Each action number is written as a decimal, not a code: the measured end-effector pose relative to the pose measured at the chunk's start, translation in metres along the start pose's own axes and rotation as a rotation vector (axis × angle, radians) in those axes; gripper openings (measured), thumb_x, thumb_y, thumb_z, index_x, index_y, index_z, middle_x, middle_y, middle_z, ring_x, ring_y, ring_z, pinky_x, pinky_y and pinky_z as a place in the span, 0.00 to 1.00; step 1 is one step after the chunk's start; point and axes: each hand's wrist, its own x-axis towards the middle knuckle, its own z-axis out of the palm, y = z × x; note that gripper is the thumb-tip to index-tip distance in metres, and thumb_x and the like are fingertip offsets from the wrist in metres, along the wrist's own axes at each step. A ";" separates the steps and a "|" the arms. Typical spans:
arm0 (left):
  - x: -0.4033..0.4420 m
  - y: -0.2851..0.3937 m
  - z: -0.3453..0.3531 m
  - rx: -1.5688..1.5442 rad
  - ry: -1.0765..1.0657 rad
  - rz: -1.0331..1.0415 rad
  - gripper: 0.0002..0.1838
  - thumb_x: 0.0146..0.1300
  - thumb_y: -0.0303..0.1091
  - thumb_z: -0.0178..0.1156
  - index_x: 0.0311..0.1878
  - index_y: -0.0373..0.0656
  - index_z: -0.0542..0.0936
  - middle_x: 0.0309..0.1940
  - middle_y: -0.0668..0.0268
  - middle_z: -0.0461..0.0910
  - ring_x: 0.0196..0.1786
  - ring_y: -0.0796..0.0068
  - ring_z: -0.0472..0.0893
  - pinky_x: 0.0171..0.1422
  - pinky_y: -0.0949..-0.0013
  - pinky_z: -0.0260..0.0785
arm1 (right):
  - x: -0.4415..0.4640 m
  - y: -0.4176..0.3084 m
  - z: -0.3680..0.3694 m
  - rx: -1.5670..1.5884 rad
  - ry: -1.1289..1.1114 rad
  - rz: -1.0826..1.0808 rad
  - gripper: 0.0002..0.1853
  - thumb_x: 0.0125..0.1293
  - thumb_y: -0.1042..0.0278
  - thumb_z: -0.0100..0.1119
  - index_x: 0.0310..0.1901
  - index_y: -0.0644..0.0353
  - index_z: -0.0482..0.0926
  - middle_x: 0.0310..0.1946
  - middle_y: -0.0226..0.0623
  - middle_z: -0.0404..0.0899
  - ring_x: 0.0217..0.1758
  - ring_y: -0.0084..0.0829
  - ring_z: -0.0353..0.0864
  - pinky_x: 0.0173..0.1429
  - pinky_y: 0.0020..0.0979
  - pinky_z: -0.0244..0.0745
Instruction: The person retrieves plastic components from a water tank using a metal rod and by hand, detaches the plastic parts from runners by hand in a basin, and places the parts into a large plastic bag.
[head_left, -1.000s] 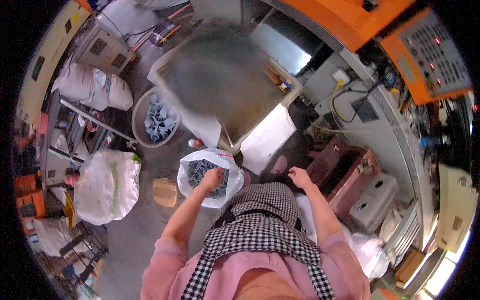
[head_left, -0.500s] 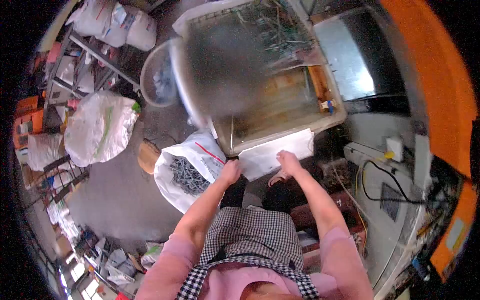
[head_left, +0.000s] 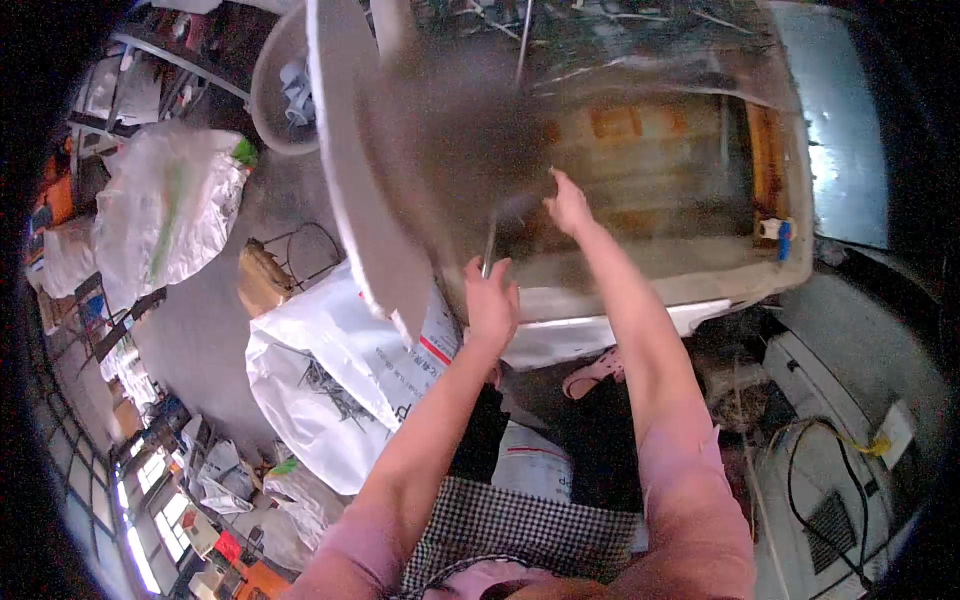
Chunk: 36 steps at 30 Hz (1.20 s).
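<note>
My left hand [head_left: 492, 305] is at the near left corner of a large, worn tub [head_left: 660, 275], its fingers closed round a thin grey strip [head_left: 489, 248] that points up. My right hand [head_left: 570, 207] reaches over the tub's near half. Its fingers are drawn together beside a blurred greyish patch, and what they grip cannot be made out. A dark smudge in the picture hides much of the area before both hands. Below the tub's near rim hangs a white sheet [head_left: 570, 340], untouched by either hand.
An open white sack [head_left: 330, 410] with grey pieces stands left of my legs. Behind it are a brown object [head_left: 262, 278] and a round bin [head_left: 285, 95]. A clear plastic bag [head_left: 170, 215] lies farther left. On the right, a black cable [head_left: 795, 480] hangs by a grey machine cabinet [head_left: 850, 350].
Both hands have left the white sheet and moved forward over the tub. A thin grey strip now shows in my left hand. The view has tipped closer to the tub.
</note>
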 end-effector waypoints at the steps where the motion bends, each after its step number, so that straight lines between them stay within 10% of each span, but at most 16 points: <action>1: 0.001 0.000 0.001 -0.038 0.027 -0.020 0.21 0.49 0.28 0.59 0.50 0.43 0.71 0.52 0.40 0.62 0.55 0.42 0.63 0.59 0.54 0.57 | 0.016 0.002 0.009 0.150 -0.039 0.103 0.32 0.53 0.77 0.53 0.61 0.53 0.57 0.49 0.52 0.70 0.49 0.47 0.73 0.50 0.40 0.69; 11: 0.017 0.000 0.022 -0.064 0.103 -0.065 0.21 0.50 0.27 0.59 0.51 0.44 0.70 0.51 0.43 0.63 0.56 0.44 0.64 0.59 0.54 0.57 | 0.097 0.024 0.086 -0.651 -0.151 -0.087 0.19 0.48 0.70 0.53 0.44 0.69 0.69 0.42 0.56 0.73 0.50 0.48 0.72 0.53 0.38 0.69; 18: 0.024 -0.003 0.025 0.000 0.165 0.059 0.21 0.50 0.29 0.57 0.50 0.43 0.70 0.51 0.44 0.63 0.53 0.45 0.63 0.58 0.48 0.53 | 0.029 0.012 0.019 -0.254 0.026 -0.111 0.26 0.49 0.65 0.55 0.52 0.65 0.67 0.44 0.56 0.73 0.50 0.49 0.72 0.54 0.41 0.66; 30: 0.039 0.052 0.058 0.358 -0.357 0.019 0.29 0.51 0.41 0.61 0.56 0.45 0.65 0.52 0.52 0.65 0.54 0.54 0.64 0.60 0.55 0.53 | -0.047 0.065 -0.087 -0.150 -0.032 0.106 0.30 0.50 0.52 0.60 0.52 0.63 0.68 0.37 0.49 0.76 0.43 0.43 0.76 0.48 0.37 0.69; 36: 0.036 0.070 0.067 0.076 -0.161 0.513 0.24 0.50 0.44 0.61 0.48 0.44 0.70 0.51 0.59 0.67 0.57 0.58 0.64 0.57 0.55 0.53 | -0.079 0.037 -0.118 -0.005 0.002 0.244 0.25 0.60 0.47 0.48 0.45 0.64 0.73 0.36 0.52 0.77 0.44 0.47 0.75 0.49 0.41 0.68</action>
